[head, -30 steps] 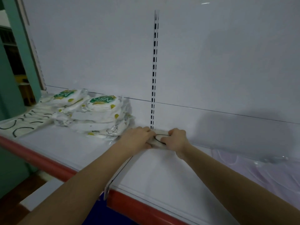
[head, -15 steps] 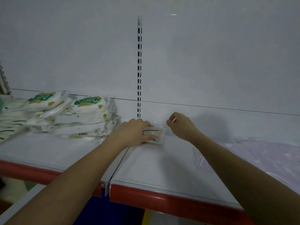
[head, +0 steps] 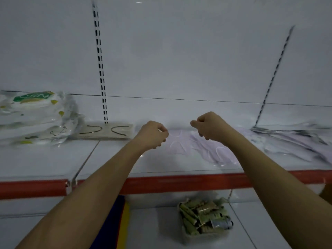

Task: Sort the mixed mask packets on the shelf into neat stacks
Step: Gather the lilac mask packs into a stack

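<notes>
Pale lilac mask packets lie loose and overlapping on the shelf, from mid-shelf toward its right end, clear film wrinkled, ear loops showing through; the heap thins toward the shelf's front edge and gets blurred and hard to read at the far right. One flat beige packet with dark ear loops sits at the back edge, its long axis running along the back wall, straddling the foot of the slotted upright. Just beside it on the left, touching or nearly so, stands a stack of white packets with green and yellow print, several high and slumped rather than square. Left hand hovers above the shelf at the left margin of the lilac heap, fingers curled loosely inward, nothing gripped that can be made out. Right hand hovers over the heap's back part, fingers curled likewise, apparently empty; a thin film edge pinched there cannot be ruled out. Judgement: next pick is a lilac packet. It lies directly under and slightly forward of both hands, right hand nearer the bulk, left nearer the beige packet. A lower shelf holds a tub of green tubes.
</notes>
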A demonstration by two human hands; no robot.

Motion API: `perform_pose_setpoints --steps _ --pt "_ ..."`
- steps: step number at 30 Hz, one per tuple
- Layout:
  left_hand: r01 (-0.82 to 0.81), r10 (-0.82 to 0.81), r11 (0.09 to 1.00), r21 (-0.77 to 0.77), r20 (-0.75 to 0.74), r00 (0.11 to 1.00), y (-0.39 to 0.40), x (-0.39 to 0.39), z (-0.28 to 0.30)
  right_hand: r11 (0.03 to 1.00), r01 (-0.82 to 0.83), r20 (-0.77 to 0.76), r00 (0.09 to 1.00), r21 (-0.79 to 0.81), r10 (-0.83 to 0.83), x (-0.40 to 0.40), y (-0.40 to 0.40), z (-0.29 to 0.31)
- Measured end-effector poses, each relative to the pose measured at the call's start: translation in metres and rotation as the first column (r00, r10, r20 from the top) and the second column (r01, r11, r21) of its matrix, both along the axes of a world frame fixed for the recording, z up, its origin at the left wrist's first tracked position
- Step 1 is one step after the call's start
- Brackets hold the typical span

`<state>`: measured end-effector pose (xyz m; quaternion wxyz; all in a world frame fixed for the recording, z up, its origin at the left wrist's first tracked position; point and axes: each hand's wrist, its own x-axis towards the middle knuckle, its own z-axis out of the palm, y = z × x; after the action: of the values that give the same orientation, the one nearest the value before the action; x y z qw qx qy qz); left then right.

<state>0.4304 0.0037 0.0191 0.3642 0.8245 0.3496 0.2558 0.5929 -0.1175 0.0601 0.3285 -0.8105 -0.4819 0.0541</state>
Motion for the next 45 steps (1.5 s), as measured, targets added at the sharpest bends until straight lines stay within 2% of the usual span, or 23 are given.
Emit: perform_pose_setpoints --steps 3,7,9,11,15,17,19,21,23,25,28,31,33,35,38,40,43,45 --pt "-0.074 0.08 0.996 0.052 -0.125 0.989 0.001 0.028 -0.011 0.999 0.025 -0.016 1.0 0.022 -0.025 0.026 -0.017 -0.018" --pt "-0.102 0.177 0.975 0.197 -0.417 0.891 -0.009 0.067 -0.018 0.999 0.036 0.14 0.99 -0.014 -0.034 0.067 -0.022 -0.047" --pt "-0.124 0.233 0.96 0.251 -0.472 0.85 -0.013 0.087 -0.014 1.0 0.007 0.164 0.986 -0.019 -0.004 0.086 -0.023 -0.054" --pt "-0.148 0.21 0.975 0.167 -0.462 0.862 -0.015 0.105 -0.01 0.999 -0.024 0.164 0.986 -0.024 0.027 0.107 -0.025 -0.054" --pt "-0.209 0.168 0.975 -0.082 -0.35 0.922 -0.015 0.118 -0.003 0.996 -0.088 0.137 0.987 -0.014 0.089 0.144 -0.033 -0.049" --pt "-0.213 0.18 0.962 -0.17 -0.19 0.965 -0.013 0.118 -0.003 0.991 -0.131 0.129 0.983 0.0 0.13 0.16 -0.032 -0.043" --pt "-0.203 0.217 0.954 -0.219 0.04 0.975 -0.014 0.121 0.002 0.985 -0.17 0.117 0.979 0.016 0.167 0.173 -0.027 -0.033" --pt "-0.199 0.257 0.952 -0.233 0.251 0.933 -0.022 0.129 0.011 0.978 -0.206 0.102 0.974 0.023 0.203 0.183 -0.019 -0.023" --pt "-0.18 0.259 0.956 -0.23 0.383 0.887 -0.031 0.143 0.015 0.971 -0.238 0.094 0.967 -0.013 0.238 0.189 -0.01 -0.014" --pt "-0.158 0.238 0.965 -0.208 0.452 0.86 -0.037 0.157 0.012 0.947 -0.293 0.068 0.951 -0.129 0.303 0.19 -0.004 -0.005" --pt "-0.154 0.231 0.971 -0.186 0.539 0.81 -0.036 0.173 -0.004 0.846 -0.394 0.029 0.902 -0.358 0.432 0.179 0.0 -0.01" --pt "-0.239 0.249 0.967 -0.089 0.543 0.802 -0.029 0.172 -0.013 0.828 -0.357 0.189 0.862 -0.432 0.471 0.173 0.012 -0.036" --pt "-0.276 0.255 0.96 -0.042 0.529 0.809 -0.024 0.163 -0.014 0.861 -0.367 0.171 0.879 -0.353 0.445 0.18 0.024 -0.047" --pt "-0.298 0.282 0.953 -0.059 0.536 0.796 -0.019 0.156 -0.014 0.893 -0.389 0.07 0.908 -0.226 0.413 0.193 0.031 -0.047" --pt "-0.364 0.343 0.93 -0.054 0.48 0.807 -0.019 0.157 -0.016 0.929 -0.359 -0.128 0.921 0.088 0.368 0.217 0.029 -0.036" --pt "-0.387 0.367 0.921 -0.033 0.401 0.839 -0.019 0.16 -0.02 0.904 -0.316 -0.256 0.885 0.287 0.39 0.232 0.025 -0.027" --pt "-0.341 0.338 0.938 -0.058 0.369 0.866 -0.02 0.165 -0.022 0.859 -0.279 -0.385 0.804 0.429 0.454 0.243 0.019 -0.014" --pt "-0.312 0.334 0.942 -0.12 0.367 0.868 -0.023 0.166 -0.018 0.818 -0.289 -0.479 0.695 0.497 0.536 0.242 0.016 -0.01"
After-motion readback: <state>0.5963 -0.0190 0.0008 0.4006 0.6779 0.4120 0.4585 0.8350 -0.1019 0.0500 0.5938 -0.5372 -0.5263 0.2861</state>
